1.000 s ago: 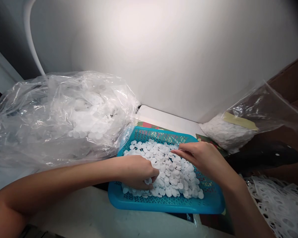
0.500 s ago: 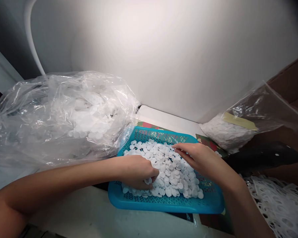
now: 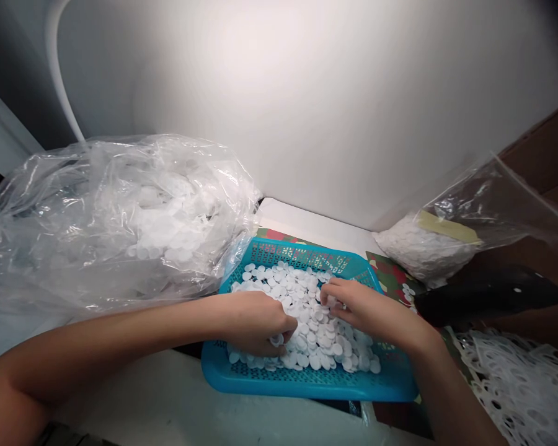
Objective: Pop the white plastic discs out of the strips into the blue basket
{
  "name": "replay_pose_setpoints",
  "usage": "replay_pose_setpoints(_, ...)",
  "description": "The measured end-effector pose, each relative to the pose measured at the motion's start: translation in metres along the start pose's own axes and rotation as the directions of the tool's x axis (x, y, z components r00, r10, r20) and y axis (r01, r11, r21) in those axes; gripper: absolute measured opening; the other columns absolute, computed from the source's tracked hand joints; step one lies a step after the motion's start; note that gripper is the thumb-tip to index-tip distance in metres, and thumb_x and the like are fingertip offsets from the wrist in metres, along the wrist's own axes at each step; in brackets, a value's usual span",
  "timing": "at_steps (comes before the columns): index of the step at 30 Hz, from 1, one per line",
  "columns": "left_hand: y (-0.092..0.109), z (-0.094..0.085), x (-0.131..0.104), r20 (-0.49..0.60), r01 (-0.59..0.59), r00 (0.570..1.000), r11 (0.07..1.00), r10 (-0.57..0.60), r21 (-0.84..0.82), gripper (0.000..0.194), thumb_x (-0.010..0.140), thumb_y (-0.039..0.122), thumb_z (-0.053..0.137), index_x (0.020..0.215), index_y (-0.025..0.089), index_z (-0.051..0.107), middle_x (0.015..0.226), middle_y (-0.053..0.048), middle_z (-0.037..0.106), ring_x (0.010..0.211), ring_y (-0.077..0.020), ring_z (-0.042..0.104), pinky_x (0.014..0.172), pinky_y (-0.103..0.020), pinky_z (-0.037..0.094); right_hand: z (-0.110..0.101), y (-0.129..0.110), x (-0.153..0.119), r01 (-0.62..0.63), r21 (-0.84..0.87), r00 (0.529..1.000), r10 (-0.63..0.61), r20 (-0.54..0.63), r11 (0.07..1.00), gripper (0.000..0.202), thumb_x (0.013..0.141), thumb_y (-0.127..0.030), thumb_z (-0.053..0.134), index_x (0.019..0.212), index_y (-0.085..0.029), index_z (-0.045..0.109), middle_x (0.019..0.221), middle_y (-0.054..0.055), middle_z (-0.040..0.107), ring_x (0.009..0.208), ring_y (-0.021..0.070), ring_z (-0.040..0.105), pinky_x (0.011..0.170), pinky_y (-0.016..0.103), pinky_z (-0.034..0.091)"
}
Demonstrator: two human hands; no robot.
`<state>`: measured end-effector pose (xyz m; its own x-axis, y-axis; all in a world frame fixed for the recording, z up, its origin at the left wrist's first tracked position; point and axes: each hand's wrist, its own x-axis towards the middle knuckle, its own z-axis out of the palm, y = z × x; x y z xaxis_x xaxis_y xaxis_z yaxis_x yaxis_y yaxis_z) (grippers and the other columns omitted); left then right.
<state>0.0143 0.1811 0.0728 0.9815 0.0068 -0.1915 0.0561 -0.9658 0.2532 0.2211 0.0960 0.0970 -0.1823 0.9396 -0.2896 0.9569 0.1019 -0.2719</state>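
Head cam, the only view here: one blue basket (image 3: 307,390) with a big heap of white discs (image 3: 314,328) spread from its far edge down toward the near one. Way too many to count, sorry.

Two hands in it. Left hand (image 3: 260,322) is over the left half, closed around discs, at least one peeking out at the fingers. Right hand (image 3: 360,310) reaches over the right edge, fingers curled at the heap; can't tell if it's got anything.

Progress-wise, I'd call it early: just one small cluster (image 3: 408,291) of several discs sits outside, past the basket's right edge on the patterned sheet (image 3: 388,269), and the whole heap is left.

Also two clear bags: a big bag (image 3: 97,210) by the far-left corner, a smaller bag (image 3: 439,244) beyond the far-right. Plus one black object (image 3: 493,294).
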Motion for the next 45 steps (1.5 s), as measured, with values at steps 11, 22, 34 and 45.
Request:
replay_pose_setpoints(11,0.000,-0.001,0.001,0.023,0.012,1.000,1.000,-0.012,-0.022,0.018,0.080,0.035,0.051,0.086,0.020,0.058,0.062,-0.003,0.060,0.048,-0.0139,0.049,0.042,-0.024,0.029,-0.011,0.000,-0.008,0.028,-0.007,0.982,-0.029,-0.187,1.000,0.037,0.088,-0.018,0.034,0.121,-0.033,0.046,0.122,-0.003,0.054,0.107,0.0179,0.052,0.084,0.031,0.045)
replay_pose_setpoints(22,0.000,-0.001,0.000,0.021,0.008,1.000,1.000,-0.008,-0.010,0.018,0.080,0.035,0.052,0.086,0.020,0.058,0.061,-0.003,0.061,0.048,-0.0144,0.050,0.041,-0.024,0.026,0.004,0.001,-0.004,-0.016,-0.026,1.000,0.015,-0.020,1.000,0.056,0.077,-0.040,0.055,0.129,-0.031,0.036,0.134,0.003,0.037,0.118,0.0241,0.041,0.089,0.034,0.042)
replay_pose_setpoints(34,-0.001,0.000,0.000,0.018,0.005,1.000,1.000,-0.005,-0.001,0.018,0.080,0.036,0.050,0.086,0.021,0.057,0.061,-0.002,0.059,0.047,-0.0138,0.047,0.039,-0.024,0.022,-0.001,0.004,0.005,0.053,0.041,0.996,-0.050,-0.067,0.998,0.017,0.087,-0.024,0.042,0.088,-0.022,0.059,0.086,0.002,0.061,0.079,0.0164,0.056,0.069,0.027,0.043)
replay_pose_setpoints(45,0.000,-0.001,0.000,0.019,0.013,1.000,1.000,-0.013,-0.021,0.019,0.080,0.036,0.050,0.087,0.020,0.058,0.062,-0.003,0.060,0.047,-0.0138,0.048,0.040,-0.024,0.025,-0.007,0.006,-0.002,0.009,-0.070,0.964,-0.027,-0.264,0.998,0.036,0.086,-0.022,0.040,0.121,-0.031,0.046,0.125,0.002,0.048,0.106,0.0204,0.052,0.086,0.035,0.044)
